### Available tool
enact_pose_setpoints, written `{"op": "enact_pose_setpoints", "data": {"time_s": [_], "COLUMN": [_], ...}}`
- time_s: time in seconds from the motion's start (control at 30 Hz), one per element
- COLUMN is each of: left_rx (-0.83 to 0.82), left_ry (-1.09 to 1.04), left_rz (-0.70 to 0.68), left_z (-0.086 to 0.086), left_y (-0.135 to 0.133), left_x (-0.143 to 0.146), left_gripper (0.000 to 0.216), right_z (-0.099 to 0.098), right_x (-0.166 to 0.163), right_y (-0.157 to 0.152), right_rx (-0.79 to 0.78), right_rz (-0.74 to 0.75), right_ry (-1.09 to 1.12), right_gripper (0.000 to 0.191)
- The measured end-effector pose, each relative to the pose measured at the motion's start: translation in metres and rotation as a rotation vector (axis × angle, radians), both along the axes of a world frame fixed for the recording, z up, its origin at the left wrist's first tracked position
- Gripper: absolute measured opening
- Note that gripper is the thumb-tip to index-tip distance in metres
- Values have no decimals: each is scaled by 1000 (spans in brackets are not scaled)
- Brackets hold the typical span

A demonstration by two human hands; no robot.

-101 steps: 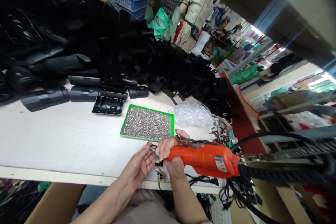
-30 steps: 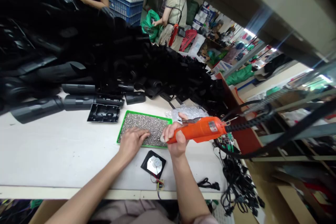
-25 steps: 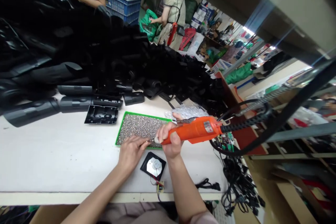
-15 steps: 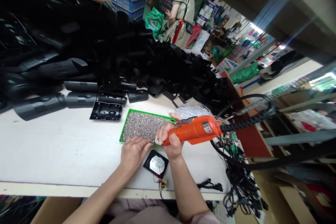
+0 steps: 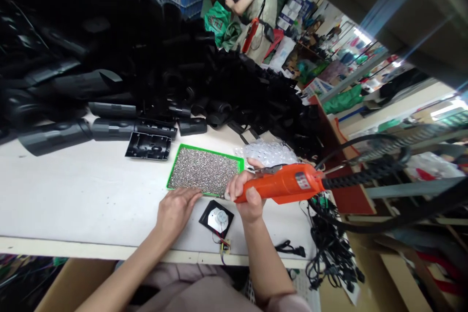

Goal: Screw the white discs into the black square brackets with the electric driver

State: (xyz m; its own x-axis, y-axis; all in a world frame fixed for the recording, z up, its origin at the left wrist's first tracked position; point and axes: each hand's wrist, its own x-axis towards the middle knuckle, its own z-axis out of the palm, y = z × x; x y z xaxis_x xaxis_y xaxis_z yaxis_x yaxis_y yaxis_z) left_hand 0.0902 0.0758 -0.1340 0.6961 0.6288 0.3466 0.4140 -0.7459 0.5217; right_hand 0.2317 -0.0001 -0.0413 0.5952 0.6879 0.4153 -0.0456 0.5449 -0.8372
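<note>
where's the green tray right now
In the head view, the green tray lies on the table just left of centre, past the left hand, with a black shell on its left and clear plastic on its right.

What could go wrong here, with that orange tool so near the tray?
A spill, perhaps: the orange tool in the right grip has its tip by the near rim of the green tray, and a knock could scatter the small metal pieces. The left grip is close to that tip, so a slip might nick it. The small wired board lies near the front edge of the table and could get dragged off.
</note>
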Motion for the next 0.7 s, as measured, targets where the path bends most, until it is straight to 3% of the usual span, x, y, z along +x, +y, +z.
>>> {"op": "enact_pose_setpoints", "data": {"time_s": [0.3,0.53,0.7], "left_rx": [157,-144,-266], "left_ry": [8,-120,-230], "left_rz": [80,-146,-142], "left_z": [15,2,1], "left_y": [38,2,-16], "left_x": [37,12,6], "left_gripper": [30,27,29], "right_z": [-1,3,0], "right_x": [3,4,-4], "right_y": [-6,-1,3], "right_rx": [-87,-33,-29], "right_rz": [-98,-46,21], "right_ry": [-14,27,46], "right_gripper": [40,29,26]}}
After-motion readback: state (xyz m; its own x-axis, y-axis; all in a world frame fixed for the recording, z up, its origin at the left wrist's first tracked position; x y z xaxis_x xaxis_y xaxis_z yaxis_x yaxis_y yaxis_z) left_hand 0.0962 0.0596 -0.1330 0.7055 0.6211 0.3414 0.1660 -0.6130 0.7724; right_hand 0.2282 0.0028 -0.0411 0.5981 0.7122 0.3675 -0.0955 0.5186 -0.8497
